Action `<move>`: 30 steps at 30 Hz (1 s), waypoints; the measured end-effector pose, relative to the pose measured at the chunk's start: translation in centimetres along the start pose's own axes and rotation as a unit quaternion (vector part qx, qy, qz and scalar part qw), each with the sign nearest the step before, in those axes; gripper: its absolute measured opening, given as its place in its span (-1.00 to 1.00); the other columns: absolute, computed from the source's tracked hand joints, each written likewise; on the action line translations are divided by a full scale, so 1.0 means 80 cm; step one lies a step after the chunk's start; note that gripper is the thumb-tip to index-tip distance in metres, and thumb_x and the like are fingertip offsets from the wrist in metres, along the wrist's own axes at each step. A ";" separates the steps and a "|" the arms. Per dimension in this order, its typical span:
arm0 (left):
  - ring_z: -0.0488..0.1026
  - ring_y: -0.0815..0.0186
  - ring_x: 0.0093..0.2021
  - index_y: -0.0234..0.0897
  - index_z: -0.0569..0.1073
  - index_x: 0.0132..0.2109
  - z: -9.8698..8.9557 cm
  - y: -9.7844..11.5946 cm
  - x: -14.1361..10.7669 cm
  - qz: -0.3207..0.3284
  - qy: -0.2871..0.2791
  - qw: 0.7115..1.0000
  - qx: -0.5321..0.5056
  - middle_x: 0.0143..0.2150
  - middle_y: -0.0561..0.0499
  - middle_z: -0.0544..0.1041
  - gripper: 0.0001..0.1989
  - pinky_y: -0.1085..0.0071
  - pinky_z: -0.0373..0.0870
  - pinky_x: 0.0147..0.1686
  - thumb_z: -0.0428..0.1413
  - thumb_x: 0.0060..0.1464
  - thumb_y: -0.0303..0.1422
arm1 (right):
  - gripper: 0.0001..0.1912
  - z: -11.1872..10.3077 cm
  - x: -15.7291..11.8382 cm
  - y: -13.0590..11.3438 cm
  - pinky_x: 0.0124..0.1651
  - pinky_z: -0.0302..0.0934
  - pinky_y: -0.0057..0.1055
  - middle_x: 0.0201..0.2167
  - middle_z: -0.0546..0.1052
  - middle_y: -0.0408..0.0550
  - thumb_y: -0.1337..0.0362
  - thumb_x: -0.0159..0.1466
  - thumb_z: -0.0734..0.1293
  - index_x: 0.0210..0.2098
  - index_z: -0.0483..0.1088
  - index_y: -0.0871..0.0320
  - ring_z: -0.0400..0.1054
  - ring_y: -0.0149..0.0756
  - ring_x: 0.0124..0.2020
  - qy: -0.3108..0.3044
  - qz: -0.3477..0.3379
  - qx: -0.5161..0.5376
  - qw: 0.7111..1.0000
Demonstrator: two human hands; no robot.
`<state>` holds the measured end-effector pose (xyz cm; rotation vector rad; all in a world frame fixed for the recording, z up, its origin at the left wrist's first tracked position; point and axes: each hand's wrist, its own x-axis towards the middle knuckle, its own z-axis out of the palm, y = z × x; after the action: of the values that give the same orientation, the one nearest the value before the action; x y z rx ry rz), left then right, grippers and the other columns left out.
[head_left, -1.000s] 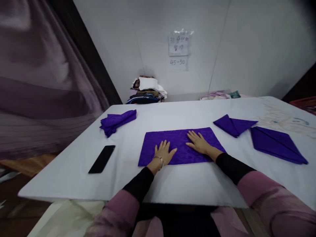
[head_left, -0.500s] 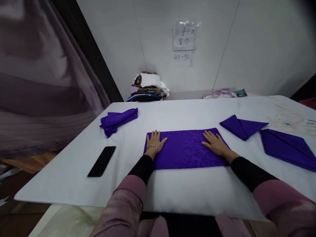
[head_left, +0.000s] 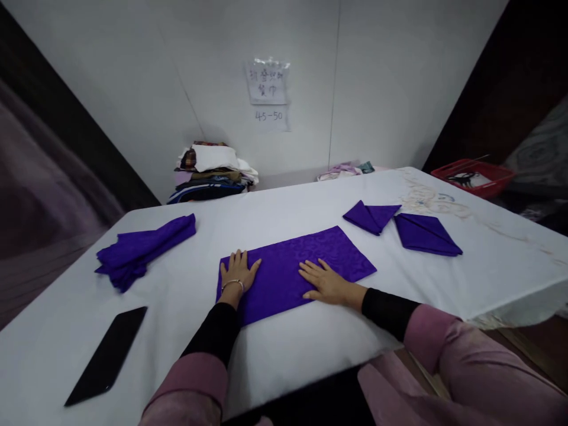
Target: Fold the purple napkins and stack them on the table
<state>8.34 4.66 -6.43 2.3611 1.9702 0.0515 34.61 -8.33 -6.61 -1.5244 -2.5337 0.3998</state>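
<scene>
A purple cloth napkin (head_left: 284, 266), folded into a flat rectangle with a faint woven pattern, lies on the white-covered table (head_left: 275, 361) in front of me. My left hand (head_left: 238, 273) rests flat on its left end, fingers spread, a bracelet at the wrist. Near the middle of the lower half, my right hand (head_left: 326, 282) lies flat on the cloth with the fingers stretched out. Neither hand grips anything. To the right are two folded purple napkins, a pointed one (head_left: 370, 217) and a wider one (head_left: 426, 234).
At the left lies a bunched, pleated purple napkin (head_left: 146, 245), with a black phone (head_left: 109, 355) nearer me. Behind the table are a pile of folded clothes (head_left: 213, 171) and a red basket (head_left: 479, 180). A handwritten sign (head_left: 268, 92) hangs on the wall.
My right hand has slid from the napkin's right end toward its middle. My left hand stays on the left end. The view has turned to the right.
</scene>
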 end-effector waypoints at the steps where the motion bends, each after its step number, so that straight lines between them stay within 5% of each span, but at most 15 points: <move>1: -0.18 0.05 0.33 -0.38 0.02 0.29 0.000 0.000 0.000 -0.002 -0.001 1.000 0.001 0.35 -0.16 -0.06 -0.22 -0.08 -0.17 0.21 -0.34 0.10 0.08 | -0.23 -0.003 -0.010 0.012 0.28 -0.47 -0.04 0.32 -0.08 0.01 -0.20 0.25 -0.02 0.30 -0.13 0.12 -0.30 -0.13 0.33 0.005 0.023 -0.005 1.000; 8: -0.20 0.07 0.34 -0.40 0.00 0.29 -0.003 -0.003 0.011 -0.006 -0.010 1.000 -0.019 0.35 -0.15 -0.07 -0.22 -0.08 -0.21 0.22 -0.33 0.10 0.07 | -0.28 -0.038 -0.103 0.131 0.25 -0.32 0.04 0.31 -0.06 0.09 -0.15 0.28 -0.07 0.30 -0.10 0.13 -0.26 -0.07 0.32 0.054 0.260 -0.067 0.962; 12: -0.20 0.09 0.34 -0.40 -0.07 0.31 -0.017 0.003 0.004 -0.030 -0.034 0.997 -0.063 0.36 -0.17 -0.13 -0.26 -0.04 -0.18 0.22 -0.35 0.14 0.01 | -0.25 -0.035 -0.110 0.099 0.26 -0.38 0.02 0.31 -0.09 0.14 -0.15 0.28 -0.04 0.30 -0.11 0.21 -0.33 -0.08 0.33 0.089 0.264 -0.089 0.956; 16: -0.24 0.12 0.35 -0.32 -0.02 0.30 -0.021 0.026 -0.049 0.095 -0.019 0.995 -0.026 0.37 -0.12 -0.14 -0.31 -0.05 -0.25 0.23 -0.28 0.15 -0.01 | -0.27 -0.017 -0.094 0.031 0.28 -0.44 -0.03 0.32 -0.11 0.07 -0.14 0.28 -0.03 0.31 -0.14 0.15 -0.33 -0.11 0.33 0.066 0.102 -0.052 0.991; 19: -0.23 0.14 0.35 -0.26 0.00 0.30 -0.011 0.033 -0.096 0.146 -0.044 0.988 0.005 0.36 -0.08 -0.13 -0.32 -0.05 -0.29 0.23 -0.24 0.13 0.01 | -0.28 -0.005 -0.096 0.017 0.27 -0.43 0.00 0.31 -0.08 0.07 -0.14 0.29 -0.02 0.30 -0.14 0.13 -0.28 -0.10 0.32 0.033 0.053 -0.031 0.998; 26: -0.20 0.11 0.34 -0.28 0.01 0.30 0.010 -0.027 -0.128 0.049 -0.027 0.998 0.038 0.36 -0.13 -0.09 -0.34 -0.05 -0.19 0.21 -0.21 0.12 -0.06 | -0.30 -0.025 -0.145 0.106 0.25 -0.32 0.06 0.31 -0.05 0.09 -0.12 0.29 -0.01 0.28 -0.05 0.13 -0.24 -0.06 0.31 0.052 0.226 -0.042 0.972; 30: -0.12 0.10 0.32 -0.33 0.09 0.26 0.007 -0.052 -0.129 -0.021 0.010 1.000 0.019 0.34 -0.16 -0.02 -0.39 -0.05 -0.10 0.19 -0.27 0.15 -0.11 | -0.37 -0.051 -0.136 0.142 0.24 -0.16 -0.04 0.28 0.05 0.08 -0.04 0.30 0.04 0.25 0.06 0.17 -0.17 -0.09 0.30 0.124 0.308 0.013 0.943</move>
<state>2.48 -4.74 -7.11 2.3507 2.0467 0.0358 50.36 -12.31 -6.21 -2.1813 -1.8158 0.2821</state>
